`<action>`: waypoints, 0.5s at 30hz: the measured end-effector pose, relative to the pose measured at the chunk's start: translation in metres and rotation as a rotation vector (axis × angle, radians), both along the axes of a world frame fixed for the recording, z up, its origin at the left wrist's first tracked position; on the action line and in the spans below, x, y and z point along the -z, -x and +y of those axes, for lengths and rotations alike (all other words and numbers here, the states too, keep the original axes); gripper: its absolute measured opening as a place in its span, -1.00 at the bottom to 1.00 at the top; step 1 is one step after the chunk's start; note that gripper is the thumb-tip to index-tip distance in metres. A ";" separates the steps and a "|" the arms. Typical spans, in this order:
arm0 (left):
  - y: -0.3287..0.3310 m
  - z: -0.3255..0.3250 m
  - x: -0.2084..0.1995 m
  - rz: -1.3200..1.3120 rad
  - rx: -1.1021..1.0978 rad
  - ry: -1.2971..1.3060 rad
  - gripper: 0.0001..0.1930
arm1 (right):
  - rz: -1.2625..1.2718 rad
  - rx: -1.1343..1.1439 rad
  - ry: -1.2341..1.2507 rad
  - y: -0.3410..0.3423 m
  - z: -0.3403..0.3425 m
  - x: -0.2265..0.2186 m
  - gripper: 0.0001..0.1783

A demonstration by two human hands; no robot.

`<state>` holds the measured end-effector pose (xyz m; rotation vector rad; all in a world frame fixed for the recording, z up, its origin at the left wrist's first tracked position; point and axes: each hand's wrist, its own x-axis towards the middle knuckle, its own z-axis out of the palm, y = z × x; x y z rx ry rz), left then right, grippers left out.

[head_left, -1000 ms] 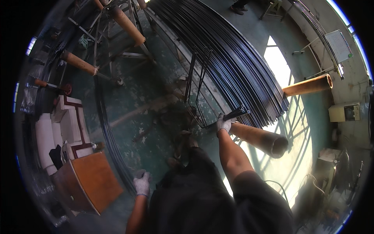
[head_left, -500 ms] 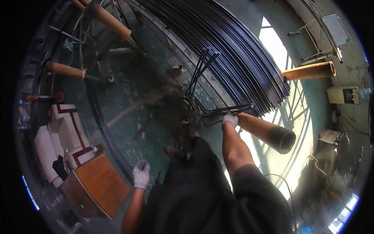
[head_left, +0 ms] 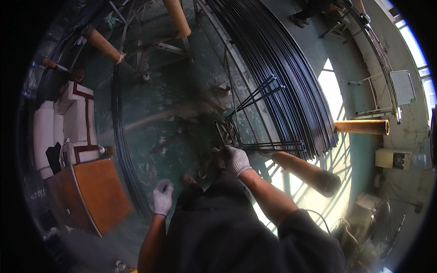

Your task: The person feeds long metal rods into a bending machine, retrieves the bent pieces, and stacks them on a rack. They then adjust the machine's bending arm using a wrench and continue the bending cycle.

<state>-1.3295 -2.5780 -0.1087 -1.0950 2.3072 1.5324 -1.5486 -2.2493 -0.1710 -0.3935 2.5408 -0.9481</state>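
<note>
My right hand, in a white knit glove, is closed at the near end of a bent black rod, close in front of my body. Its fingertips are mostly hidden behind the glove's back. Beside it, several bent black rods with small looped ends lie partly over a wide stack of long black rods. My left hand, gloved too, hangs over the floor at the left. Its fingers are loosely curled and slightly blurred, with nothing visible in them.
A brown-topped cabinet and a cream armchair stand at the left. Thick brown tubes, one at the right, jut from the racks. Long dark rods lie on the floor. Another person's shoes show at the far right.
My right hand has moved left and nearer to my body, from the looped ends to the near end of the bent rods. The view has turned, shifting the surroundings.
</note>
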 end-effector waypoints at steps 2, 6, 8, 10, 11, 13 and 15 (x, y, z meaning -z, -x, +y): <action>-0.008 -0.015 -0.004 0.010 -0.048 0.041 -0.71 | 0.169 -0.235 0.070 0.011 -0.025 -0.050 -0.68; -0.023 -0.059 -0.019 0.048 -0.184 -0.008 -0.72 | 0.132 -0.314 0.276 0.013 -0.072 -0.182 -0.79; -0.034 -0.088 -0.027 0.128 -0.201 0.088 -0.72 | 0.105 -0.200 0.637 0.007 -0.107 -0.250 -0.63; -0.049 -0.118 -0.032 0.234 -0.362 -0.074 -0.70 | -0.022 -0.224 0.997 -0.003 -0.138 -0.315 -0.35; -0.059 -0.135 -0.036 0.268 -0.375 -0.089 -0.69 | 0.019 -0.275 1.054 -0.007 -0.153 -0.345 -0.28; -0.079 -0.172 -0.043 0.291 -0.329 0.028 -0.65 | -0.047 -0.402 1.202 -0.022 -0.181 -0.399 -0.19; -0.101 -0.215 -0.046 0.312 -0.253 0.113 -0.63 | -0.188 -0.614 1.405 -0.029 -0.217 -0.437 -0.16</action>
